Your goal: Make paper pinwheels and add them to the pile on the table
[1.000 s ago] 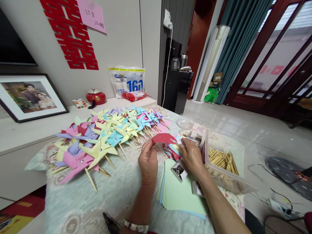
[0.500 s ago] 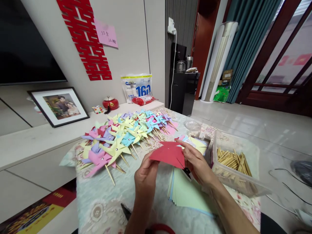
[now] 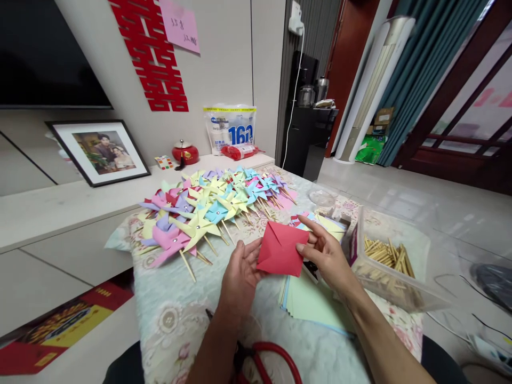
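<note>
A red paper square (image 3: 283,249) with slits running in from its corners is held up over the table. My left hand (image 3: 242,274) supports its left edge, fingers behind it and thumb sticking up. On the other side, my right hand (image 3: 326,253) grips the right edge, thumb on the front and index finger stretched past the top. Below lies a stack of pale green and blue paper sheets (image 3: 316,309), partly covered by my right hand. Red-handled scissors (image 3: 280,354) rest near my left forearm, which hides part of them.
Many paper pinwheels (image 3: 218,212) on sticks spread over the far left of the cloth-covered table (image 3: 180,298). At right stands a clear plastic box (image 3: 400,285) of short wooden sticks. A round clear container (image 3: 322,198) and more coloured paper (image 3: 330,226) sit behind my right hand.
The red paper has tilted from nearly edge-on to facing me. My left fingers have opened out behind it, and my right thumb now presses its front. The view has shifted, showing more of the scissors.
</note>
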The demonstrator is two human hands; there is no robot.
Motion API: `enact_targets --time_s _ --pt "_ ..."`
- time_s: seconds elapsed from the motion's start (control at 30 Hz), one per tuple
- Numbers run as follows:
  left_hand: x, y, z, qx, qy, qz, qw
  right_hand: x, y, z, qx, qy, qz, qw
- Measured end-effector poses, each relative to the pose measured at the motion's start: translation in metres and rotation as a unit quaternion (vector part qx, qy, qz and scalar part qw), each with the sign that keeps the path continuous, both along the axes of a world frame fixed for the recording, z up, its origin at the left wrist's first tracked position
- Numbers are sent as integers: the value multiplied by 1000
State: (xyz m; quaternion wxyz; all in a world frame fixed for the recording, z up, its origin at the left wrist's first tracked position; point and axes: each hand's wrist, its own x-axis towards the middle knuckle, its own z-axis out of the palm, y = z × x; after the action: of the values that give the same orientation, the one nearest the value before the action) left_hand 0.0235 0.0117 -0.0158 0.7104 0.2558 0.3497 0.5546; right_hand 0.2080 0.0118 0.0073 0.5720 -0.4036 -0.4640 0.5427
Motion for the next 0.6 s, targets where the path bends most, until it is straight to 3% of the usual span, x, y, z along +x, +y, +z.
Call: enact_targets --time_s 0.17,0.4,0.6 --pt "2 -4 0 74 10 -45 996 -5 -3 -2 -20 -31 24 999" --pt "2 -5 -4 90 5 -65 994 -9 -5 -6 -65 -17 51 996" --pt "7 -6 -4 100 -7 -83 991 -13 -6 -11 -7 -194 -7 981"
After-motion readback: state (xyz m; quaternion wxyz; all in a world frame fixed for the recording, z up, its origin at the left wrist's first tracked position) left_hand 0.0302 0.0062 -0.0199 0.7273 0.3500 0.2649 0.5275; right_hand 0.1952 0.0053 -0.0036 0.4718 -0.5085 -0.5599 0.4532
